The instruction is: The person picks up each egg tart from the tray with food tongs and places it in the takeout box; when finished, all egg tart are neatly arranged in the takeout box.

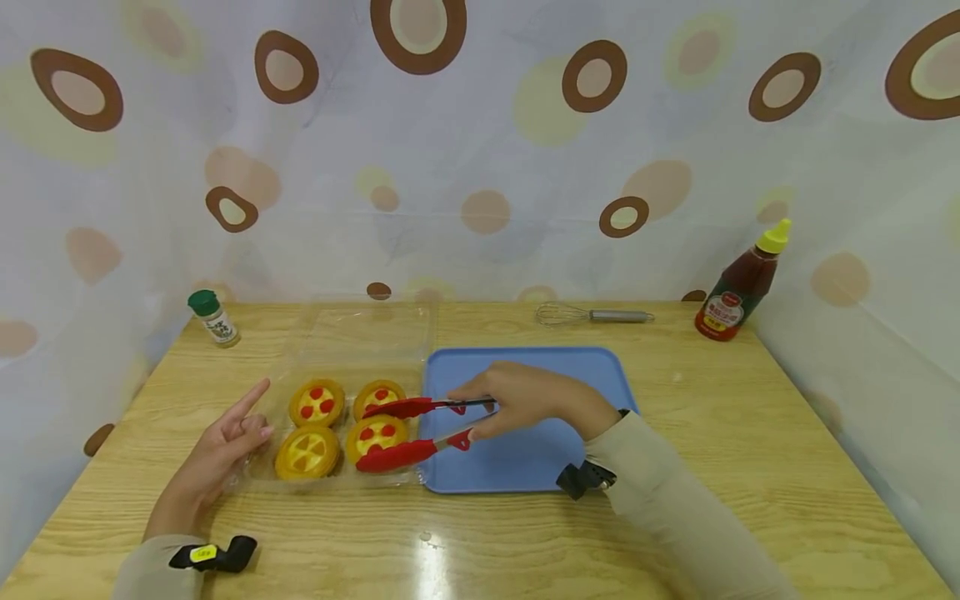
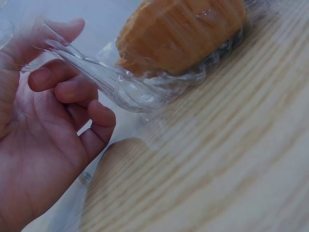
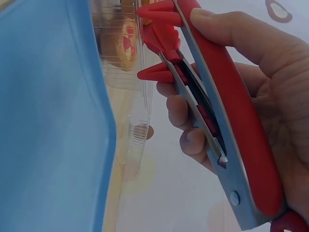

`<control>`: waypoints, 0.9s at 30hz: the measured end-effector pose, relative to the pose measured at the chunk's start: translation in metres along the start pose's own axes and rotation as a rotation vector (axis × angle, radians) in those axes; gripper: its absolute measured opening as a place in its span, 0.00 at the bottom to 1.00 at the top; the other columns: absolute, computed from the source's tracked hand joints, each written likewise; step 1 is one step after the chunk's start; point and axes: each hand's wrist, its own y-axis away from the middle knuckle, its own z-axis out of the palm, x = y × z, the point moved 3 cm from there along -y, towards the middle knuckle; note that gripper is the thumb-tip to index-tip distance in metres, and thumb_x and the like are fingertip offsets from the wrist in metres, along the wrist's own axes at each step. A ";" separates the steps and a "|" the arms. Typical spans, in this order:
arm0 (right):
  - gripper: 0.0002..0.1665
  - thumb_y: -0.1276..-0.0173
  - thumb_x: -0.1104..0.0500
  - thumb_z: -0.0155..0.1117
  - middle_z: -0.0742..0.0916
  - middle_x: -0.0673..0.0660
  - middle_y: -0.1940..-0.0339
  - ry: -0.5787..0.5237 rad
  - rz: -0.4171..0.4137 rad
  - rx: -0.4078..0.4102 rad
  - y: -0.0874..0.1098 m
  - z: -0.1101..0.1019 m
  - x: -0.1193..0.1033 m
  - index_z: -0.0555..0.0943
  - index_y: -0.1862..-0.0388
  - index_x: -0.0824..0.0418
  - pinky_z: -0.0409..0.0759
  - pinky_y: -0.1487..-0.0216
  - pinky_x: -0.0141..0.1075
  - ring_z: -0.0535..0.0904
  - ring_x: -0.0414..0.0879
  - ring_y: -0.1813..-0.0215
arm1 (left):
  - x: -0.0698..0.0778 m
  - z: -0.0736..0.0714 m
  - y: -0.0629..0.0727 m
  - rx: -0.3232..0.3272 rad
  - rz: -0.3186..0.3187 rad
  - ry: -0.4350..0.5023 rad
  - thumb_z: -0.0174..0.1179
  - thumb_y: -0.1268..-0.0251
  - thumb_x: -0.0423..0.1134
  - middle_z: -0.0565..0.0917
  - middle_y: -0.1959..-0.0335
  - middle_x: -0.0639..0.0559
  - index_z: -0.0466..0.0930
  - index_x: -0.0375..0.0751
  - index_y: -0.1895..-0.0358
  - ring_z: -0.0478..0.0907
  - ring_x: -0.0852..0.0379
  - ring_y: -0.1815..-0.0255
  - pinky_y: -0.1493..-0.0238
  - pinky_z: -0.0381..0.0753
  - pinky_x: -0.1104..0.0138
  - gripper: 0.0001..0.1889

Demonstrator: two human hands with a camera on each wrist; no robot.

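Note:
My right hand grips a pair of red-tipped metal tongs, thumb on one red handle and fingers curled round the other arm. The spread tong heads straddle the front right egg tart, one over its far edge and one along its near edge. This toy-like tart has red spots on yellow filling. It sits in an open clear plastic box with several other tarts, the front left one having yellow wedges. At the box's left side, my left hand pinches the rim, index finger extended along it.
A blue tray lies against the box's right side, under my right hand. The clear lid lies folded back. Behind are a green-capped shaker, a whisk and a yellow-capped sauce bottle, near the patterned cloth wall.

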 end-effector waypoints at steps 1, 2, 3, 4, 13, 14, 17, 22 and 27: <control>0.32 0.37 0.55 0.66 0.83 0.57 0.47 0.006 0.002 -0.010 -0.002 0.000 -0.001 0.73 0.36 0.65 0.69 0.70 0.27 0.69 0.35 0.74 | 0.000 0.000 0.000 -0.003 0.005 0.004 0.43 0.30 0.21 0.57 0.78 0.52 0.34 0.34 0.25 0.62 0.62 0.75 0.69 0.54 0.62 0.36; 0.32 0.37 0.55 0.66 0.84 0.56 0.50 0.011 0.003 -0.019 -0.003 0.000 -0.001 0.73 0.36 0.65 0.68 0.71 0.27 0.68 0.35 0.76 | 0.000 0.000 0.000 -0.006 0.008 0.010 0.43 0.30 0.21 0.57 0.78 0.52 0.34 0.34 0.25 0.61 0.61 0.75 0.69 0.54 0.62 0.36; 0.32 0.37 0.55 0.66 0.85 0.56 0.52 0.016 0.005 -0.026 -0.005 -0.001 -0.002 0.73 0.36 0.65 0.67 0.72 0.27 0.68 0.35 0.77 | 0.000 0.000 0.000 -0.006 0.008 0.012 0.44 0.30 0.21 0.57 0.78 0.52 0.34 0.34 0.25 0.61 0.60 0.75 0.69 0.54 0.62 0.36; 0.32 0.37 0.54 0.66 0.86 0.55 0.55 0.020 0.007 -0.034 -0.006 -0.001 -0.002 0.73 0.36 0.65 0.66 0.73 0.27 0.66 0.35 0.78 | -0.001 -0.001 0.000 -0.008 0.009 0.015 0.44 0.30 0.21 0.57 0.78 0.52 0.34 0.34 0.25 0.60 0.59 0.75 0.69 0.54 0.62 0.36; 0.32 0.38 0.54 0.67 0.80 0.50 0.78 0.048 0.032 -0.081 -0.015 -0.005 -0.006 0.73 0.37 0.67 0.62 0.76 0.26 0.60 0.34 0.84 | -0.002 -0.001 -0.001 -0.038 0.027 0.037 0.43 0.30 0.21 0.56 0.77 0.52 0.33 0.34 0.25 0.55 0.54 0.74 0.69 0.53 0.62 0.36; 0.33 0.38 0.54 0.67 0.79 0.50 0.79 0.049 0.036 -0.083 -0.016 -0.004 -0.006 0.73 0.37 0.67 0.62 0.76 0.26 0.60 0.34 0.84 | -0.002 -0.001 -0.001 -0.039 0.026 0.037 0.43 0.30 0.21 0.56 0.77 0.52 0.33 0.34 0.25 0.55 0.54 0.74 0.69 0.53 0.62 0.36; 0.33 0.38 0.54 0.67 0.78 0.48 0.81 0.055 0.050 -0.087 -0.017 -0.003 -0.005 0.72 0.37 0.66 0.62 0.77 0.26 0.60 0.34 0.85 | -0.002 0.000 -0.001 -0.037 0.018 0.035 0.43 0.30 0.21 0.56 0.77 0.52 0.33 0.34 0.25 0.56 0.54 0.73 0.69 0.53 0.62 0.36; 0.33 0.37 0.53 0.66 0.73 0.46 0.88 0.068 0.063 -0.105 -0.020 -0.001 -0.004 0.72 0.36 0.66 0.62 0.78 0.26 0.58 0.36 0.87 | -0.001 0.001 -0.001 -0.038 0.015 0.039 0.42 0.30 0.21 0.56 0.77 0.52 0.33 0.34 0.25 0.56 0.55 0.74 0.69 0.53 0.62 0.36; 0.33 0.36 0.53 0.65 0.70 0.46 0.90 0.100 0.074 -0.119 -0.022 -0.004 -0.007 0.71 0.35 0.65 0.62 0.76 0.27 0.56 0.37 0.87 | 0.000 0.001 0.000 -0.042 0.026 0.061 0.42 0.31 0.20 0.56 0.77 0.52 0.33 0.34 0.25 0.56 0.55 0.74 0.69 0.53 0.62 0.37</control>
